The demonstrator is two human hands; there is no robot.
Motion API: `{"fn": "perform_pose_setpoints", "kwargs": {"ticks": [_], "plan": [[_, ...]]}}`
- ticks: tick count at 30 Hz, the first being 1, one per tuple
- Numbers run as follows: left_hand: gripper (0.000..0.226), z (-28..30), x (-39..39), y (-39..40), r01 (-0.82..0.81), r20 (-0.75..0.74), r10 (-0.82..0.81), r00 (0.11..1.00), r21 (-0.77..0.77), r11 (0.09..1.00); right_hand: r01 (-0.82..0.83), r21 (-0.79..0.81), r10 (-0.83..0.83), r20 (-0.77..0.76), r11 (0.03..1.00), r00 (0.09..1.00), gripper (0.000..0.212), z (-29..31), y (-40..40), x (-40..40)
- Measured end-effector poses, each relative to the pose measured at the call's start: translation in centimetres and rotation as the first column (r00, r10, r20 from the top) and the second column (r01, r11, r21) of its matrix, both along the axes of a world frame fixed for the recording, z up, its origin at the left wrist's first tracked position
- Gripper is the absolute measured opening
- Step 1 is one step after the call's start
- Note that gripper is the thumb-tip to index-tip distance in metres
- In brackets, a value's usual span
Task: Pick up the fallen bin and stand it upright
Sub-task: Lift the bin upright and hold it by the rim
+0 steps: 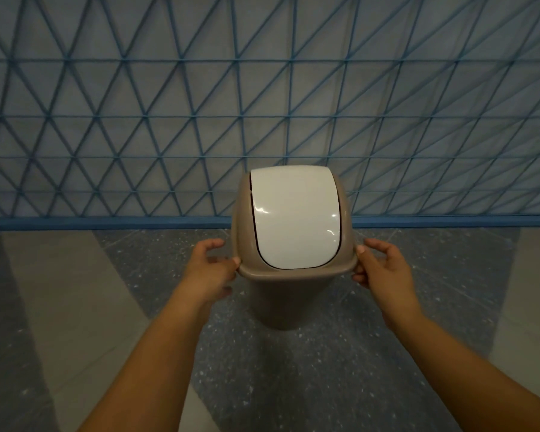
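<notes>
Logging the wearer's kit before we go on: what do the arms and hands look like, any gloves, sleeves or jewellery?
Both arms are bare from the bottom edge of the picture to the fingers: no sleeves in view. The left hand and right hand wear no gloves. No watch, bracelet or ring shows on the sides facing the camera. Nails look short and plain. No markings or tape show on either forearm.

Bin (281, 294) between hands, before wall (138, 104)

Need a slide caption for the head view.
Both hands, left hand and right hand, at the rim of an upright taupe bin.

No readable text or labels anywhere.
</notes>
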State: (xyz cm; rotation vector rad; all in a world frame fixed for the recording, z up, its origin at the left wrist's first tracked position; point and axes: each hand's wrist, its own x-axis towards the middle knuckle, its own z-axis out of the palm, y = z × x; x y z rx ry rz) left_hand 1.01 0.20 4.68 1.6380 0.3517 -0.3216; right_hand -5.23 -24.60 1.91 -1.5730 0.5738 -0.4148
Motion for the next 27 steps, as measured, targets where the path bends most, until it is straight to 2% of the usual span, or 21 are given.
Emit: {"fn": "perform_pose_setpoints", "kwargs": {"ticks": [3, 7, 10, 17, 27], "plan": [[0.024, -0.1, 1.3, -1.4, -0.043, 0.160, 0.024, 0.987, 0.115, 0.993, 0.003, -0.072, 0.000, 0.044, 0.997, 0.999, 0.012, -0.3, 0.0, 1.7], [0.019, -0.7, 3.2, -2.3, -0.117, 0.233, 0.091, 0.968, 0.100, 0.988, 0.000, -0.071, 0.004, 0.065, 0.997, 0.998, 0.009, -0.7, -0.4, 4.4], [0.025, -1.0, 4.8, -2.7, -0.111, 0.241, 0.092, 0.966, 0.068, 0.991, 0.014, -0.054, -0.010, 0.067, 0.998, 0.998, 0.008, -1.0, -0.7, 6.3], [0.029, -0.6, 8.5, -3.3, -0.089, 0.210, 0.060, 0.976, 0.130, 0.988, 0.036, -0.064, -0.032, 0.066, 0.997, 0.997, 0.017, -1.1, -1.3, 9.5], [0.030, -0.2, 10.7, -3.9, -0.068, 0.181, 0.050, 0.982, 0.093, 0.993, 0.068, -0.027, -0.067, 0.056, 0.997, 0.996, 0.010, -0.5, -1.8, 11.9]]}}
